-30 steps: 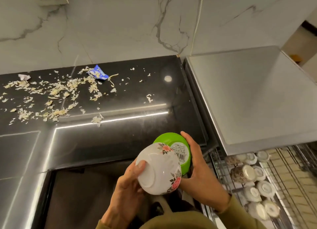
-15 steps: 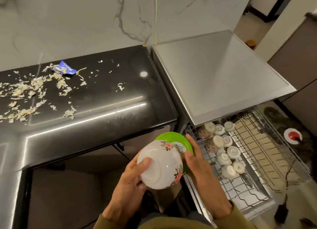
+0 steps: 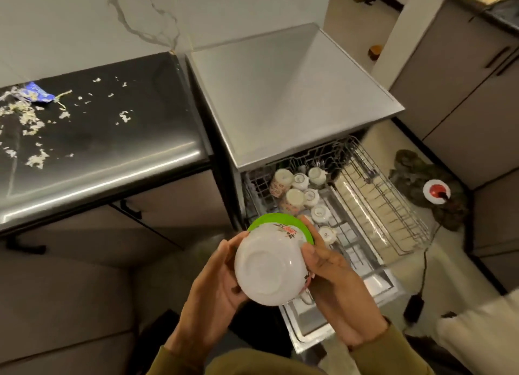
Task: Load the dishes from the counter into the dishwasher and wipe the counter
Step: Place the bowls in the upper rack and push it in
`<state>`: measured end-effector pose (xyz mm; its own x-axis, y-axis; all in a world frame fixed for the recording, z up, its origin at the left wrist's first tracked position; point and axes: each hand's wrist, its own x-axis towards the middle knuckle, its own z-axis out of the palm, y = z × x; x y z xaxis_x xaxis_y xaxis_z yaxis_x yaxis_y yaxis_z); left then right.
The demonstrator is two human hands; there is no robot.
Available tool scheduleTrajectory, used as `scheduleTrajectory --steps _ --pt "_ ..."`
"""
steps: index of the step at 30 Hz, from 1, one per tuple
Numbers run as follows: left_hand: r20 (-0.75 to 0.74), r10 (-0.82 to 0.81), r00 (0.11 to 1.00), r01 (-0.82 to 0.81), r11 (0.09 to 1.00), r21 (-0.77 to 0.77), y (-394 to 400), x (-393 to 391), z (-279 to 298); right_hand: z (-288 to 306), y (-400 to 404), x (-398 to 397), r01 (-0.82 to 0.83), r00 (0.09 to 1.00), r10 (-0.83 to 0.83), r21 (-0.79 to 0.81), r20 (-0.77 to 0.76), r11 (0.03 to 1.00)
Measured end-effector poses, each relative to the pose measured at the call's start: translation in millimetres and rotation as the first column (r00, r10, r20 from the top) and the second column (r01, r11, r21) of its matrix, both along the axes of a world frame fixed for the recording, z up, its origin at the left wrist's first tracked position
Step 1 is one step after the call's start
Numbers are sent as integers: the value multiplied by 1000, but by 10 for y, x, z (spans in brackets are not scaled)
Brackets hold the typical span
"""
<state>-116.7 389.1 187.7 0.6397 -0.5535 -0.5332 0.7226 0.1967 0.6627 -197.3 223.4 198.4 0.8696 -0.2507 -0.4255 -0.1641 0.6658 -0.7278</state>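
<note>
Gleaming black counter (image 3: 118, 150) — scraps (image 3: 25, 116) scattered; dishwasher rack (image 3: 365, 206) out; both hands' grip clamped on white bowl (image 3: 269, 268).

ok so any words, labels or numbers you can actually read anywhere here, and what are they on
None can be read.
blue wrapper on the black counter: any print is too blurred.
white floral bowl, held by the left hand and right hand: flowers only, no text.
green bowl behind it: no label showing.
cups in the dishwasher rack: base marks too small.
</note>
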Motion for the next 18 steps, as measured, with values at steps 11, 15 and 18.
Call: scheduleTrajectory --steps 11,15,18 --pt "17 49 999 -51 995 91 -462 -655 -95 44 -642 -820 -72 993 22 459 114 886" --pt "124 -23 992 -1 982 187 -472 -467 -120 67 -649 -694 -119 988 58 468 143 876" --pt "222 -85 971 33 973 227 -576 -352 -132 47 -645 -554 -99 990 43 443 134 891"
